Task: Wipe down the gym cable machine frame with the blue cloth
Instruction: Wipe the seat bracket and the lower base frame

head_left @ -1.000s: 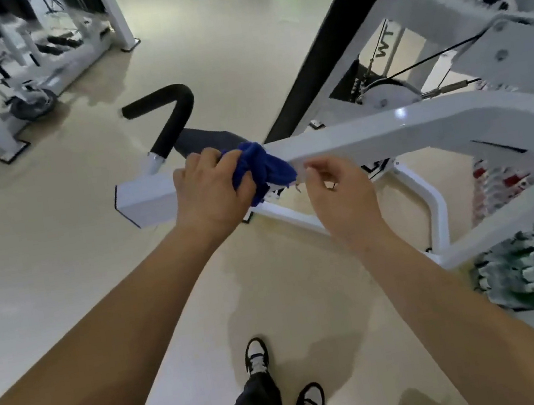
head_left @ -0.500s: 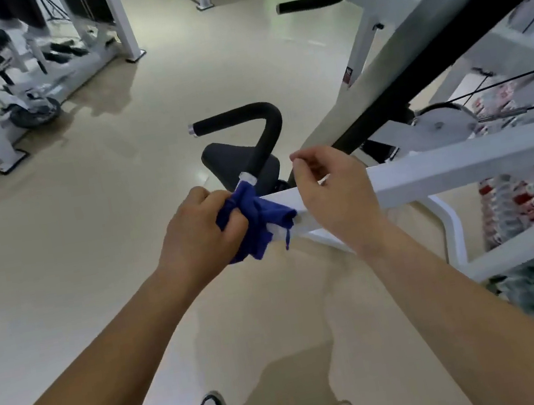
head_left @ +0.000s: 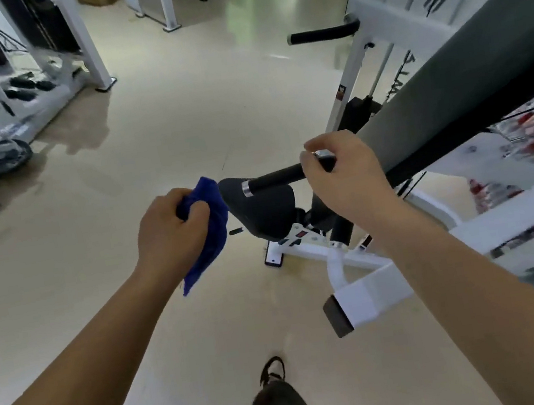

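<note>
L hand [head_left: 173,232] is fisted round the cloth [head_left: 213,245], thumb over fingers, w/ the wad pinched up top and a long tail hanging loose below the knuckles. The cloth sits just left of the seat [head_left: 265,214], its top corner near the seat's nose; touching or not, can't tell. R hand [head_left: 347,183] is curled round the handle [head_left: 274,180], above the seat and to its right, fingers wrapped over the bar. Cloth looks light, soft and limp, prob. thin microfibre: no stiffness, so it only wipes where the palm backs it. Best hold, I'd judge, is a folded pad flat under the palm w/ the tail tucked in, else the tail drags or snags on bolts. Frame [head_left: 373,294] is white painted tube, rigid, smooth, prob. a bit slick. Its capped end lies below the seat and right, nearer the camera, and more of it runs under the seat. It shouldn't shift under a wipe, so firm pressure is ok. Handle may swing, so steady it at the grip. Cloth isn't on the frame.
</note>
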### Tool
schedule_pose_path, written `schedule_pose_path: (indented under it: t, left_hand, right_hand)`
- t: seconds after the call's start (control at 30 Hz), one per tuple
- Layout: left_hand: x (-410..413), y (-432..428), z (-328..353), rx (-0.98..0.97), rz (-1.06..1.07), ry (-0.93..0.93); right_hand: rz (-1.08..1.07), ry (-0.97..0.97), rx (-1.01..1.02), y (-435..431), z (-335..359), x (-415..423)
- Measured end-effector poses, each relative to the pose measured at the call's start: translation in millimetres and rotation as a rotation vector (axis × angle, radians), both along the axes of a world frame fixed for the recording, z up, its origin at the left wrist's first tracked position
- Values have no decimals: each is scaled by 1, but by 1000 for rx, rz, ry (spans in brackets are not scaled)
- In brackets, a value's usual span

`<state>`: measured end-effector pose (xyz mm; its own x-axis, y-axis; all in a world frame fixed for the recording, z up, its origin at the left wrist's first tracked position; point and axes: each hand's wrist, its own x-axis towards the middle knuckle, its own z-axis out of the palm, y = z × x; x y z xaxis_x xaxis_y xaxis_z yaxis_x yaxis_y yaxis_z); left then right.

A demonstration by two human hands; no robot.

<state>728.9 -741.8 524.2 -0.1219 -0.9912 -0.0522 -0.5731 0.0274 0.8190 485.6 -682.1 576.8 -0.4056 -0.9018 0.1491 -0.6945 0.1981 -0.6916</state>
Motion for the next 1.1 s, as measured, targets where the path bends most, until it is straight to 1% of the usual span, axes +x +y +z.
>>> schedule_pose_path:
  t: [0.1,0.17,0.27,0.37,0.5,0.6,0.7,0.8,0.93,1.1]
  left_hand:
    - [-15,-46,-7,74,-73,127]
    - [-22,-75,-17,99,-153,133]
    - [-27,-118,-30,172,-187,161]
    - [-28,-164,-35,213,-188,135]
    - [-30,-227,-45,263,-226,53]
    - [-40,-288,-59,250,-318,-36]
    - [-56,-348,-78,272,-425,-67]
    - [-79,-404,-95,302,-580,-98]
    - [-113,-461,-107,324,-792,-165]
    - [-168,-499,-126,368,-961,-249]
  right_hand:
    - [77,107,140,-50,3,-3]
    - [140,130,302,-90,4,-8]
    - [226,187,512,-154,1,-12]
    - [254,218,592,-213,-11,-9]
    - [223,139,691,-268,-37,-9]
    - [141,85,731,-308,-62,-19]
    - [44,13,784,-342,-83,-29]
    - [-84,-95,823,-365,-102,-38]
    - [-311,-223,783,-382,-120,-39]
    - [-656,-411,630,-383,-150,-42]
